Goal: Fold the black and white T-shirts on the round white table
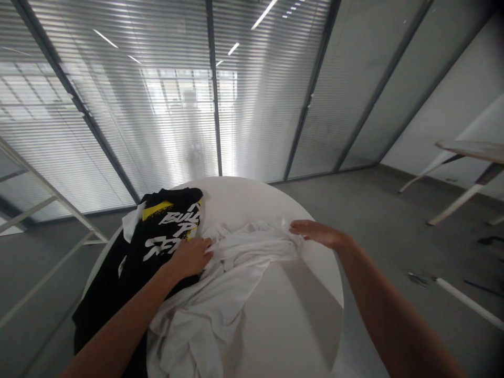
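Note:
A crumpled white cloth garment (240,257) lies across the round white table, its lower part trailing toward the front edge. My left hand (192,257) is at its left side, with bent fingers closed on the fabric; the fingertips are partly lost in the folds. At the other end, my right hand (315,232) has its fingers stretched out flat, the tips touching or just over the garment's right edge. Under and beside my left hand lies a black garment (136,268) with white lettering and a yellow patch. Some white fabric (132,223) shows at its left.
The round white table (244,197) stands before a glass partition with blinds (260,115). A white metal frame (59,197) is at the left. At the right are another table (472,149) with splayed legs and a white bar (468,302) above the grey floor.

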`<state>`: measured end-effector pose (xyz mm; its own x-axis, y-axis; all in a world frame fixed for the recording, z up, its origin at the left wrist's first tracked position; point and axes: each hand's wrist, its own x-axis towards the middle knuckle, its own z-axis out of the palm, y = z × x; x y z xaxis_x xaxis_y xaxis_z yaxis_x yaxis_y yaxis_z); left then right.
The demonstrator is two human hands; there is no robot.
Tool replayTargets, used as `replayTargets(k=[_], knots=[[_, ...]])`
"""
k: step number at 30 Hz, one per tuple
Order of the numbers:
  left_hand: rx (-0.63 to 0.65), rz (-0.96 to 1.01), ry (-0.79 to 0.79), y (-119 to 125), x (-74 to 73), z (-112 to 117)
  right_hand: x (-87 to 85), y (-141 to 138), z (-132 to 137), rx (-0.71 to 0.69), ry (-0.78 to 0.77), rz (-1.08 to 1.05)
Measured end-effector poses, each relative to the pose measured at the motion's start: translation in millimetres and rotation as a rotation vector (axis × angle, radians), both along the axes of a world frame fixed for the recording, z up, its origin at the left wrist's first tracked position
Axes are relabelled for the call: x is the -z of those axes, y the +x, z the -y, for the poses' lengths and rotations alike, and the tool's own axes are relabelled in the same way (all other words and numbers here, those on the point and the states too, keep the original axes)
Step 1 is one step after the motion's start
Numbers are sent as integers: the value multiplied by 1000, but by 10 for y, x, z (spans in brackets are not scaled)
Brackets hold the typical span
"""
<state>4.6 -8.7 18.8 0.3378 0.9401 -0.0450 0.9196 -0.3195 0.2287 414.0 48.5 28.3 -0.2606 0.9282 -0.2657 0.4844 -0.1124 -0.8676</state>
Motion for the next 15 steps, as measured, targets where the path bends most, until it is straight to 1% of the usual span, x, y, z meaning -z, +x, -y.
replayTargets(k=[2,5,7,9,10,12,15], knots=[[-2,93,-39,-70,-16,-40,-2,31,21,119,-3,-148],[-40,284,-57,-224,-141,-95,-66,14,59,220,53,-399],[-72,405,-29,-323,-243,-118,-129,-15,70,317,142,-476],[-115,519,4,-410,-327,-142,-166,-35,55,409,222,-485],[-155,580,29,-451,-359,-158,-166,-38,37,443,246,-489],[-286,714,102,-531,-402,-208,-127,-28,-18,490,267,-507],[-512,1022,158,-658,-440,-324,-26,8,-112,552,287,-507]])
